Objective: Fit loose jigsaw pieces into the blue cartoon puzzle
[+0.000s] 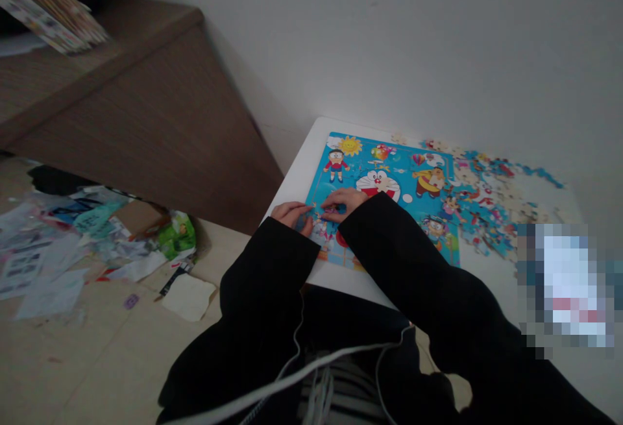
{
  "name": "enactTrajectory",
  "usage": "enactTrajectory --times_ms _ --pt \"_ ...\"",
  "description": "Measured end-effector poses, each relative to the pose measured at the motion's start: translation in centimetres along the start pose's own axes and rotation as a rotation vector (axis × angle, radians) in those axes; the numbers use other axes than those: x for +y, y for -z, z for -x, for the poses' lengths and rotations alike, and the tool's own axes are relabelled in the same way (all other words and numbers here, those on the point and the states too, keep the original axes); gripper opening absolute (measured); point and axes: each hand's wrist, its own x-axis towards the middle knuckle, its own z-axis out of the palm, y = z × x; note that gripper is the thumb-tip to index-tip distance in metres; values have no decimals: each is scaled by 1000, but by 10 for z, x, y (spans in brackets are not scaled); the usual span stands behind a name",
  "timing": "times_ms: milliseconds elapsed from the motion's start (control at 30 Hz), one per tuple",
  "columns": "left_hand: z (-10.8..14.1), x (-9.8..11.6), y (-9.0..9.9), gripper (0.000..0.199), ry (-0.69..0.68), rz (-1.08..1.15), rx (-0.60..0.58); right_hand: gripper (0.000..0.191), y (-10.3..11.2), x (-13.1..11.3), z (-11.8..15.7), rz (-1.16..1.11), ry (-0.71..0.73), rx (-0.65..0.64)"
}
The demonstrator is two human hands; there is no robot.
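Both hands over the lower-left part of the blue picture board [406, 169], fingertips near one another. Left hand [291, 213]: thumb and fingers partly bent at the board's left edge. Right hand [349, 200]: curled, narrow gap between thumb and forefinger, a dark patch in it. Whether either grip has hold of a piece, cannot tell (too small, and the print underneath confuses it). Close pairing presumably lets both sets of fingertips work on one small spot.

Board lies flat under both grips and extends beyond and to the right of the right one. Probably laid flat for steady backing; its position puts the lower-left part in front of the body, both forearms coming in from the near side.

Loose puzzle pieces [487, 185]: spread to the right of the right grip, some against or over the board's right edge, the bulk on the white tabletop [300, 169]. Likely kept to that side to leave the picture readable and the pieces within reach.

Left of the left grip, well apart: brown cabinet [160, 120]; lower down, litter [102, 230] on the floor.
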Motion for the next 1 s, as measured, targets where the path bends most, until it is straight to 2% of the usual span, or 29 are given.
enactTrajectory --times_ms 200,300,433,600,700,867,1000 --pt "0 1 1 20 33 -2 -26 24 -6 -2 2 -48 -74 52" --pt "-1 2 1 20 49 8 9 25 -6 -9 2 -43 -105 98" --pt "-1 3 2 20 40 36 41 21 3 -12 4 -62 -100 25" --pt "-2 6 3 16 -43 58 -4 23 15 -6 11 -205 -51 -18" --pt "-2 6 1 14 -123 69 -26 23 18 -8 13 -178 -34 -36" --pt "-2 5 -2 10 -128 54 -33 24 24 -16 13 -140 -81 -35" --pt "-1 5 -2 9 -159 39 -19 25 22 -13 13 -133 -72 -62"
